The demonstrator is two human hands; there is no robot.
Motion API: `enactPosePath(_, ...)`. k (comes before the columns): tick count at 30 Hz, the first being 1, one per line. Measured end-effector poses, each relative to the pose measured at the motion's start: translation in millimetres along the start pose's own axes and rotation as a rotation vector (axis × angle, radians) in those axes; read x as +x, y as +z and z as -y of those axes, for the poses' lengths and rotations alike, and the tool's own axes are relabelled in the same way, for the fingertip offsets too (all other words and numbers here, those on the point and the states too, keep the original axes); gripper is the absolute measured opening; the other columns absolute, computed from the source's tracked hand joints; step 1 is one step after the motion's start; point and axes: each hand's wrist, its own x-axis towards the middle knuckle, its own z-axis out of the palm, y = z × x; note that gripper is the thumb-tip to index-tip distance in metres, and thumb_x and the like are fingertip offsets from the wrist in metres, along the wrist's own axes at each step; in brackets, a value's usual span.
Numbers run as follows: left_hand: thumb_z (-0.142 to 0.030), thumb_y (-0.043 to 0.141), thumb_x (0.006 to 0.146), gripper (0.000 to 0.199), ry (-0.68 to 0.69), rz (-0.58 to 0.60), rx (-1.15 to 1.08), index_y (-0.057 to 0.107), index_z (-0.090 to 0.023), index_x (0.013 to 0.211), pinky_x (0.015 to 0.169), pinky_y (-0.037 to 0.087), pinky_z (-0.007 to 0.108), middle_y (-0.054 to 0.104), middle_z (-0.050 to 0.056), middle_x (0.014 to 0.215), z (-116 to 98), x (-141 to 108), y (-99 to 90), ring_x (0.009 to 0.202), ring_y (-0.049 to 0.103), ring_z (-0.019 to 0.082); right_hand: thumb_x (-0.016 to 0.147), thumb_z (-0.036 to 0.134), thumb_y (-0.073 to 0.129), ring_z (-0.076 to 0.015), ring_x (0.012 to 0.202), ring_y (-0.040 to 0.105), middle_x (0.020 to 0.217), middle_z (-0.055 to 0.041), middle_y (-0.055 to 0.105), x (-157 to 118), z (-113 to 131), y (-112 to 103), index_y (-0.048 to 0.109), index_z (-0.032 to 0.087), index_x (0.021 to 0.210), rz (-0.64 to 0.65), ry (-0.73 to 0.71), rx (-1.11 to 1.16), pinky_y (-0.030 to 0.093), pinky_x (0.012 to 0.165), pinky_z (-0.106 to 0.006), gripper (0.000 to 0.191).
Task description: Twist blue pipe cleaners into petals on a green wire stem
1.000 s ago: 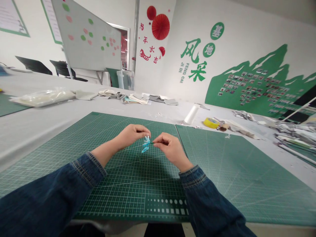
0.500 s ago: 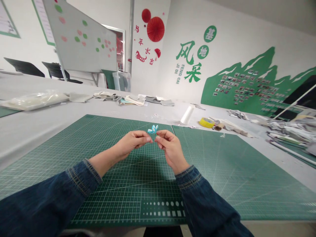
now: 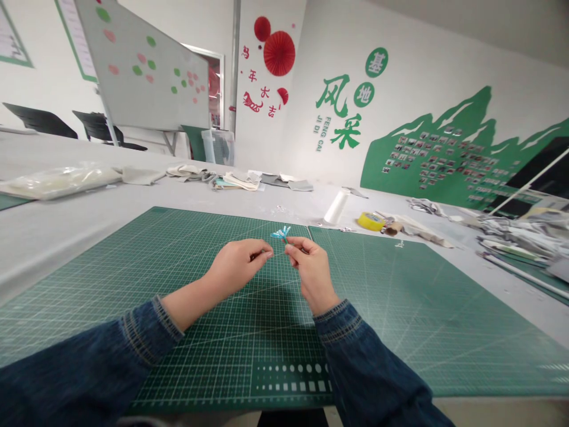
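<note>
A small blue-and-white artificial flower [image 3: 281, 233] with a short green stem is held up over the green cutting mat [image 3: 213, 237]. Its petals spread upward and to the left. My right hand [image 3: 313, 267] pinches the stem between thumb and forefinger. Just left of the flower, apart from it, my left hand [image 3: 235, 267] is closed with the thumb against curled fingers. Whether anything tiny is between those fingertips I cannot make out.
Beyond the mat stand a white cone [image 3: 336, 206] and a yellow tape roll [image 3: 371, 221]. Fabric scraps [image 3: 240, 181] lie along the back, with a plastic-wrapped bundle [image 3: 57, 181] at left. A second cutting mat [image 3: 422, 308] lies at right, near piled cloth [image 3: 524, 237].
My left hand has drawn slightly back from the flower and its fingers have curled in. The flower has turned and moved a little to the right in my right hand.
</note>
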Motion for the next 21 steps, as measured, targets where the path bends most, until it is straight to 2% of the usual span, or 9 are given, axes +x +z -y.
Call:
enactPosePath(3,-0.027,0.049,0.096,0.020,0.114,-0.025,0.162,0.068,-0.022,0.095,0.072,0.045,0.027,0.072,0.001,0.092,-3,-3,-0.4,0.083,0.064,0.016,0.071,0.023,0.067,-0.0113,0.050,0.045,0.062,0.0019,0.060,2,-3,-2,0.070,0.018,0.086,-0.013,-0.036,-0.065,0.035,0.049,-0.027,0.016)
enactPosePath(6,-0.026,0.047,0.097,0.021,0.263,-0.083,0.397,0.067,-0.020,0.094,0.068,0.043,0.029,0.068,0.002,0.081,-6,-5,-1.5,0.077,0.059,0.017,0.072,0.019,0.067,-0.0146,0.058,0.052,0.069,-0.0002,0.064,2,-4,-4,0.071,0.020,0.081,-0.032,-0.105,-0.161,0.041,0.057,-0.030,0.010)
enactPosePath(9,-0.022,0.047,0.096,0.021,0.449,-0.143,0.633,0.066,-0.019,0.088,0.064,0.037,0.033,0.059,0.001,0.071,-11,-6,-5.9,0.069,0.050,0.018,0.075,0.013,0.064,-0.0179,0.072,0.058,0.079,-0.0022,0.066,1,-2,-6,0.070,0.021,0.079,-0.047,-0.278,-0.380,0.044,0.069,-0.032,0.011)
enactPosePath(12,-0.018,0.051,0.095,0.015,0.547,-0.226,0.739,0.066,-0.019,0.094,0.061,0.032,0.035,0.057,0.001,0.070,-16,-7,-13.3,0.068,0.044,0.018,0.081,0.010,0.059,-0.0180,0.075,0.058,0.079,-0.0017,0.063,-2,1,-6,0.069,0.022,0.080,-0.003,-0.476,-0.642,0.044,0.070,-0.031,0.016)
enactPosePath(14,-0.018,0.052,0.094,0.015,0.551,-0.275,0.747,0.066,-0.020,0.099,0.060,0.030,0.035,0.057,0.001,0.070,-15,-7,-17.9,0.068,0.043,0.018,0.084,0.009,0.057,-0.0174,0.076,0.059,0.080,-0.0014,0.063,-5,2,-6,0.069,0.022,0.081,0.054,-0.546,-0.729,0.044,0.071,-0.030,0.017)
enactPosePath(17,-0.020,0.053,0.094,0.015,0.485,-0.292,0.684,0.068,-0.021,0.097,0.062,0.030,0.035,0.056,0.001,0.068,-8,-3,-22.2,0.068,0.042,0.019,0.088,0.010,0.055,-0.0171,0.079,0.060,0.082,-0.0017,0.064,-8,2,-4,0.068,0.022,0.084,0.159,-0.607,-0.771,0.045,0.074,-0.030,0.019)
enactPosePath(21,-0.027,0.056,0.094,0.018,0.308,-0.249,0.362,0.072,-0.021,0.089,0.069,0.037,0.032,0.059,0.001,0.070,10,7,-23.6,0.070,0.046,0.017,0.089,0.009,0.055,-0.0174,0.083,0.061,0.085,-0.0022,0.066,-9,2,-3,0.069,0.021,0.086,0.299,-0.638,-0.746,0.046,0.075,-0.030,0.019)
